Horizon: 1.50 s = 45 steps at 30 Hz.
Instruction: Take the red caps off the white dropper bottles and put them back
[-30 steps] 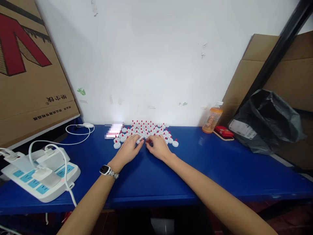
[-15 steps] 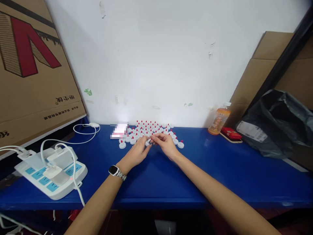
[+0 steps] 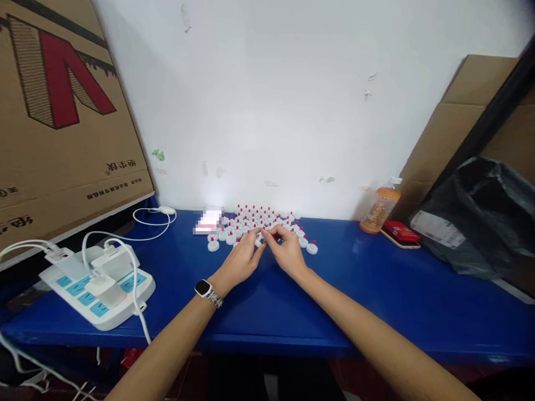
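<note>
A cluster of several small white discs with red knobs (image 3: 267,220) lies on the blue table (image 3: 376,289) against the white wall. My left hand (image 3: 241,259), a watch on its wrist, and my right hand (image 3: 285,249) meet at the cluster's front edge. Their fingertips pinch together on one small white piece with a red tip (image 3: 261,236), held just above the table. Loose discs lie on both sides of the hands, one at the left (image 3: 213,245) and one at the right (image 3: 311,248).
A white power strip (image 3: 100,284) with plugged chargers and cables sits at the left. A large cardboard box (image 3: 58,122) leans behind it. At the right stand an orange drink bottle (image 3: 380,207), a red pack (image 3: 399,232), a black plastic bag (image 3: 480,217) and more cardboard.
My hands lifted from the table edge of the cluster and came together, pinching one small piece between their fingertips. The camera view shifted slightly left.
</note>
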Each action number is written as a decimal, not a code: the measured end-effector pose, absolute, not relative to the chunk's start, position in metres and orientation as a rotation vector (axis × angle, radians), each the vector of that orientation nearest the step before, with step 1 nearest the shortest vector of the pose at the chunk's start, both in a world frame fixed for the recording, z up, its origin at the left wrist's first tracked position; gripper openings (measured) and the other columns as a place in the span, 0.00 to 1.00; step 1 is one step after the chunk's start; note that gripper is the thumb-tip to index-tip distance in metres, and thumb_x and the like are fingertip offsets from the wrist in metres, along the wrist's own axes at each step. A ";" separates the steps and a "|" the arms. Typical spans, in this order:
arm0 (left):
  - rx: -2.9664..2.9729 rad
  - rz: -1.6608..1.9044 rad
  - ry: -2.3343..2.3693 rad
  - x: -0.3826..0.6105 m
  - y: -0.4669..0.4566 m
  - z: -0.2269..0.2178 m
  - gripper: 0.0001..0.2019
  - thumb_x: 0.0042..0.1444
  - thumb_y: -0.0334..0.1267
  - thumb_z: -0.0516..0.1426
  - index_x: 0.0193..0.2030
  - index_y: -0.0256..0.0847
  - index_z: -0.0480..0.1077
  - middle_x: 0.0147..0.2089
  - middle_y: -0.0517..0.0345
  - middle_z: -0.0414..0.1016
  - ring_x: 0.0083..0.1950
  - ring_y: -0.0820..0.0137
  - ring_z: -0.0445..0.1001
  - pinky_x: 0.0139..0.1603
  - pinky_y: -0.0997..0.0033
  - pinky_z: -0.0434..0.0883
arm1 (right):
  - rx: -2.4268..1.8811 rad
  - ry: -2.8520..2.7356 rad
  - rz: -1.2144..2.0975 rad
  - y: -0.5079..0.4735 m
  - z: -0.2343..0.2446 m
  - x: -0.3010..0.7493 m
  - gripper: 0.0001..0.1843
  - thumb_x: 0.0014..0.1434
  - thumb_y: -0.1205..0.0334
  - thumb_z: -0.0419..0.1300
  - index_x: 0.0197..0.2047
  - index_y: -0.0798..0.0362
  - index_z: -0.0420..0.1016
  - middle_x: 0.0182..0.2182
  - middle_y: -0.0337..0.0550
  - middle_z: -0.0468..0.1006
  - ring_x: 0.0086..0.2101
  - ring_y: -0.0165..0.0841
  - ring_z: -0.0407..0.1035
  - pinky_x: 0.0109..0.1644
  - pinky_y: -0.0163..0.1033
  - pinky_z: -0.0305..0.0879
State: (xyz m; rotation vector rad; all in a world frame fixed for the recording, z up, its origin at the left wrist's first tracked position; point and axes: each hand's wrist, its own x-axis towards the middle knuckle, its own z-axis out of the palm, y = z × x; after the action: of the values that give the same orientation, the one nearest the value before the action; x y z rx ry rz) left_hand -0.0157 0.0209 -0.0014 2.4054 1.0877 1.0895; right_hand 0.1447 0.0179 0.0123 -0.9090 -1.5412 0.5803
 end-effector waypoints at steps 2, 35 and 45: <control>2.407 1.090 1.079 -0.015 0.020 -0.001 0.21 0.69 0.43 0.48 0.66 0.42 0.54 0.62 0.42 0.66 0.65 0.57 0.66 0.64 0.51 0.66 | -0.920 -1.638 0.480 0.014 0.016 0.146 0.16 0.63 0.53 0.57 0.27 0.53 0.70 0.23 0.37 0.70 0.27 0.30 0.63 0.34 0.36 0.61; 2.567 0.983 1.391 0.008 0.049 0.032 0.15 0.69 0.43 0.45 0.34 0.42 0.65 0.32 0.57 0.69 0.35 0.66 0.69 0.36 0.67 0.61 | -1.839 -2.118 -0.181 0.164 0.049 0.239 0.13 0.63 0.62 0.53 0.43 0.54 0.78 0.39 0.48 0.82 0.41 0.38 0.72 0.53 0.44 0.51; 2.515 1.089 1.384 -0.020 0.053 0.026 0.14 0.69 0.40 0.44 0.36 0.42 0.66 0.34 0.56 0.69 0.38 0.65 0.69 0.41 0.64 0.67 | -1.820 -2.157 -0.222 0.180 0.055 0.212 0.12 0.60 0.69 0.53 0.36 0.57 0.80 0.36 0.53 0.82 0.43 0.41 0.70 0.54 0.48 0.46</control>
State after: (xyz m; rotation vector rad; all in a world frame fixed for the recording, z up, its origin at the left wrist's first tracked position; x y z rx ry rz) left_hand -0.0198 0.0534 0.0256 2.5149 1.3839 1.0893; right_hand 0.2117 0.1796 0.0551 -1.8201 -2.1570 -0.2216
